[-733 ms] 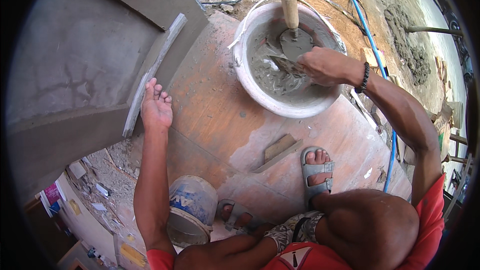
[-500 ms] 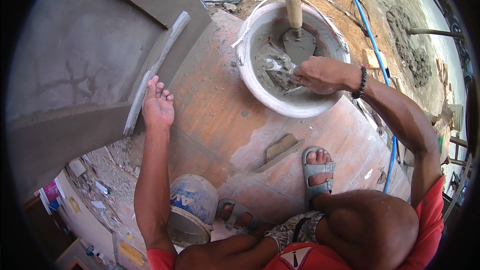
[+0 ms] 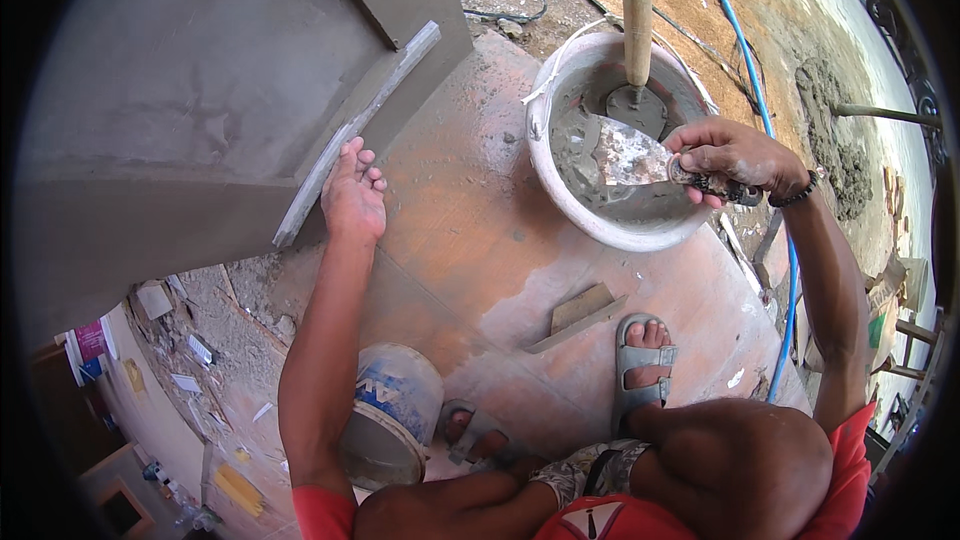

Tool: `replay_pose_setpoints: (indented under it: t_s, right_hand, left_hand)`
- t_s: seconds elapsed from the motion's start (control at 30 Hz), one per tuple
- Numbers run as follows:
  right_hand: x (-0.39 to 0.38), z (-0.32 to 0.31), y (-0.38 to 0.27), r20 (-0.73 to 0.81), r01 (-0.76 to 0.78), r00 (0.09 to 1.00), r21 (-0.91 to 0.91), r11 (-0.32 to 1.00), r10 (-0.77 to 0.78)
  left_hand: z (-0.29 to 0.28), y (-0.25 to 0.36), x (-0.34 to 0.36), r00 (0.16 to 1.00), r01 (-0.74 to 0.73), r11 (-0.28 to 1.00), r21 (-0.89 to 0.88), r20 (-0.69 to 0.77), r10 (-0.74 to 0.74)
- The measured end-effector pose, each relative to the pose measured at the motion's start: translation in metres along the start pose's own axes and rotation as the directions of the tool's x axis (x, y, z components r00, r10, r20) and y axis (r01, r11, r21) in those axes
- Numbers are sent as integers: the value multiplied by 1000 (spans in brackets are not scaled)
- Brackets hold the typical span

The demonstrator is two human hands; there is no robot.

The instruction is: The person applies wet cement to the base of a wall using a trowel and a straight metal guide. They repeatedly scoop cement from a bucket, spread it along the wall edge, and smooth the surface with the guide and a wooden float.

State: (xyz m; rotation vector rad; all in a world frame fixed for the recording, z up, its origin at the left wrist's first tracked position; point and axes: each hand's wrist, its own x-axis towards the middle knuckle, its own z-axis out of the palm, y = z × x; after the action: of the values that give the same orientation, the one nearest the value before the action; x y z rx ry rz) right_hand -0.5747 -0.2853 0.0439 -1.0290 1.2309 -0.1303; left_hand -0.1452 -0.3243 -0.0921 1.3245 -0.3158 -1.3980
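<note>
In the head view, my left hand [image 3: 354, 190] is raised palm up at a long, narrow grey strip [image 3: 345, 145]. Its fingertips hold the strip along the edge of the smooth grey plastered surface [image 3: 230, 70]; the remaining fingers are loosely curled. My right hand [image 3: 735, 157] is closed round the dark handle of a putty knife [image 3: 632, 155]. The wide blade, spotted with mortar, is over the white bucket [image 3: 568, 202]. Wet grey mortar [image 3: 580, 155] lies inside, and a trowel with a wooden handle [image 3: 637, 35] stands in it.
A smaller, tipped bucket [image 3: 400, 390] lies beside my left forearm. Short board pieces [image 3: 580, 312] rest on the tiled floor near my sandalled foot [image 3: 645, 360]. A blue hose [image 3: 745, 50] runs along the right, past a mortar heap [image 3: 835, 140]. Rubble [image 3: 240, 310] covers the ground at left.
My right hand has drawn the putty knife up out of the mortar and back to the right, exposing its blade. My left hand stays at the strip; the whole view has shifted slightly.
</note>
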Motion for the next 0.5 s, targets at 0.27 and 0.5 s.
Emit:
replay_pose_setpoints:
  t_s: [0.27,0.5]
  right_hand:
    - [8,111,-51,-93,356,935,267,896,-343]
    - [121,189,-70,-233,550,818,48,834,-526]
  left_hand:
    - [16,2,-6,1000,7,1000,-23,-10,-8]
    - [10,-1,-3,1000,-4,1000,-3,17,4]
